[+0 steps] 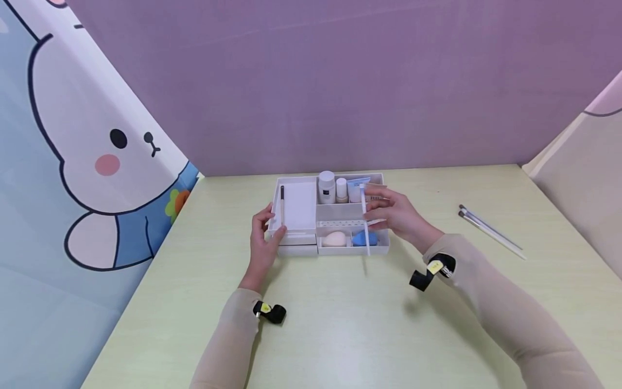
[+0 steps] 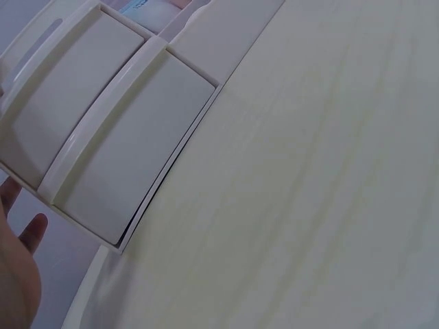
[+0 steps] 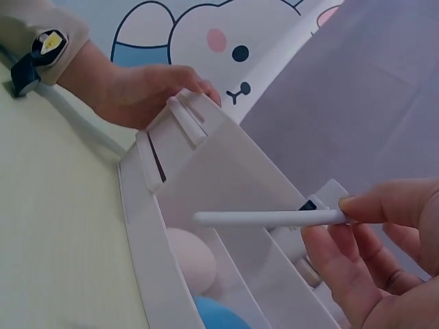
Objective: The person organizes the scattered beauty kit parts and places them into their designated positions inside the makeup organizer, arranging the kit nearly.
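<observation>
A white desktop organizer (image 1: 347,212) with compartments and two drawers (image 2: 134,130) stands toward the back of the table. My left hand (image 1: 263,237) holds its left side, thumb at the front corner and fingers along the side wall. Between the thumb and fingertips of my right hand (image 1: 396,214) is a slim white makeup brush (image 1: 365,219), held over the right compartments; its far end is partly covered by the fingers. In the right wrist view the rounded handle end (image 3: 233,218) points left, above a pale makeup sponge (image 3: 192,260) and a blue sponge (image 3: 218,314).
Another brush (image 1: 282,205) with a dark tip lies on the organizer's top left tray. A white bottle (image 1: 327,189), a smaller bottle (image 1: 342,192) and a tube (image 1: 355,190) fill the back compartment. Thin brushes (image 1: 491,232) lie on the table at right. A purple backdrop (image 1: 359,92) rises behind.
</observation>
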Demonstrator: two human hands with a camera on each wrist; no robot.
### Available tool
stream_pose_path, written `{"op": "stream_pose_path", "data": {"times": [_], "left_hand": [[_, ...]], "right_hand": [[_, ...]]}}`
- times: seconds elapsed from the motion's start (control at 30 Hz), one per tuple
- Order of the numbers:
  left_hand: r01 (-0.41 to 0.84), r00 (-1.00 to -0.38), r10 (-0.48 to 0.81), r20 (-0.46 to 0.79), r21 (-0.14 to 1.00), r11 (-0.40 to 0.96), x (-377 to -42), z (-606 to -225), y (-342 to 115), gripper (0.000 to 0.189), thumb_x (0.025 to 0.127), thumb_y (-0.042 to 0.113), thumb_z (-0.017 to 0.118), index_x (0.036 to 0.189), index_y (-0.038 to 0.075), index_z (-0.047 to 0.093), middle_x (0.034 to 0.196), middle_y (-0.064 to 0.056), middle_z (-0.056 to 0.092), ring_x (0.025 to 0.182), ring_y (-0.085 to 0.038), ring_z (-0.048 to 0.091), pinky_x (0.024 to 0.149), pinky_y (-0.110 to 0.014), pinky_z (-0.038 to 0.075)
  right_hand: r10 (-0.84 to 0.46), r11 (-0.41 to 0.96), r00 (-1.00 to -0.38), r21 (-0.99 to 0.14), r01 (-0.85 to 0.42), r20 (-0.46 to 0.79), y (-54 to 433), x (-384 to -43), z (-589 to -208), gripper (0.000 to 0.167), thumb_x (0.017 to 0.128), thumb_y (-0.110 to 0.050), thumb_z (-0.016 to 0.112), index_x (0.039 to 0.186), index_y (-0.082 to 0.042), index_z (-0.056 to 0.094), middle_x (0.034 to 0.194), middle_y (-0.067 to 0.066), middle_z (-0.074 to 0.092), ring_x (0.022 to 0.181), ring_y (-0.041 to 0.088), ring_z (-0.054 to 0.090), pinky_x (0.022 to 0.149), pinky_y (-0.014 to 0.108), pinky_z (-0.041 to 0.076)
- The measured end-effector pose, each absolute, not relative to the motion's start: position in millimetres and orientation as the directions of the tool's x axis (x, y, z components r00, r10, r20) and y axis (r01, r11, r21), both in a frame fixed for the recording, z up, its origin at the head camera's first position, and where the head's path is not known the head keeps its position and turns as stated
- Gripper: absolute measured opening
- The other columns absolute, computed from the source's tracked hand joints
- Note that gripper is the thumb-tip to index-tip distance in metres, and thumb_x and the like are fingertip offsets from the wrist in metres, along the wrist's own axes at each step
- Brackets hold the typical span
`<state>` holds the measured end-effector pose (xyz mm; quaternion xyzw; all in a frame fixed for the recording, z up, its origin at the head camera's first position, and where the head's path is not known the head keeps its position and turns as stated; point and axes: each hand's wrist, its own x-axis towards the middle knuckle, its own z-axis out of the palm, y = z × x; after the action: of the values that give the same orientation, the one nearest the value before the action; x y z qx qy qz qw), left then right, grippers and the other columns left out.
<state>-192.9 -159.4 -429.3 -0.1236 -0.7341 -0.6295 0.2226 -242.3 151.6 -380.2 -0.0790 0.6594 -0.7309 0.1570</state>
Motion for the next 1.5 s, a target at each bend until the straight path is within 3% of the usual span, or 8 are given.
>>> {"op": "stream_pose_path", "data": {"times": [0.23, 0.5, 0.9, 1.3, 1.5], "left_hand": [[0.473, -0.863, -0.104, 0.494, 0.864, 0.174, -193.1, -429.5, -159.3, 0.036, 0.089, -0.005, 0.061, 0.118, -0.016, 0.043, 0.149, -0.027, 0.040, 0.133, -0.039, 0.039, 0.100, -0.032, 0.031], [0.475, -0.861, -0.115, 0.496, 0.863, 0.172, -191.2, -426.5, -157.5, 0.036, 0.087, -0.007, 0.061, 0.117, -0.018, 0.043, 0.147, -0.029, 0.041, 0.132, -0.041, 0.039, 0.100, -0.036, 0.031], [0.474, -0.862, -0.103, 0.495, 0.863, 0.176, -191.7, -426.9, -158.3, 0.037, 0.088, -0.005, 0.061, 0.118, -0.017, 0.043, 0.148, -0.030, 0.040, 0.132, -0.043, 0.038, 0.100, -0.050, 0.029], [0.486, -0.855, -0.108, 0.508, 0.856, 0.175, -191.0, -427.4, -157.8, 0.037, 0.088, -0.006, 0.061, 0.117, -0.019, 0.043, 0.146, -0.033, 0.040, 0.131, -0.043, 0.039, 0.101, -0.047, 0.030], [0.486, -0.856, -0.105, 0.506, 0.857, 0.172, -191.3, -427.4, -158.0, 0.038, 0.088, -0.004, 0.061, 0.117, -0.018, 0.042, 0.148, -0.031, 0.040, 0.131, -0.042, 0.039, 0.101, -0.044, 0.030]], "right_hand": [[-0.344, -0.081, -0.934, -0.988, 0.128, -0.093, 132.4, -245.5, -378.0, 0.063, 0.091, 0.012, 0.057, 0.149, 0.000, 0.037, 0.094, 0.004, 0.060, 0.082, 0.015, 0.063, 0.077, 0.043, 0.057], [-0.385, -0.108, -0.921, -0.987, 0.118, -0.068, 113.3, -250.6, -376.7, 0.064, 0.092, 0.010, 0.057, 0.151, -0.001, 0.035, 0.095, 0.005, 0.060, 0.081, 0.016, 0.065, 0.083, 0.049, 0.055], [-0.427, -0.160, -0.902, -0.975, 0.153, -0.071, 89.6, -257.6, -369.4, 0.063, 0.093, 0.011, 0.055, 0.151, 0.000, 0.035, 0.094, 0.005, 0.061, 0.081, 0.017, 0.065, 0.075, 0.039, 0.058], [-0.418, -0.208, -0.901, -0.954, 0.218, -0.115, 66.7, -260.4, -361.6, 0.064, 0.091, 0.013, 0.058, 0.150, -0.004, 0.040, 0.099, 0.009, 0.059, 0.084, 0.019, 0.065, 0.076, 0.038, 0.058], [-0.416, -0.225, -0.906, -0.956, 0.190, -0.082, 53.7, -264.0, -356.1, 0.063, 0.091, 0.012, 0.059, 0.149, -0.004, 0.042, 0.097, 0.008, 0.060, 0.087, 0.021, 0.065, 0.076, 0.037, 0.058]]}}
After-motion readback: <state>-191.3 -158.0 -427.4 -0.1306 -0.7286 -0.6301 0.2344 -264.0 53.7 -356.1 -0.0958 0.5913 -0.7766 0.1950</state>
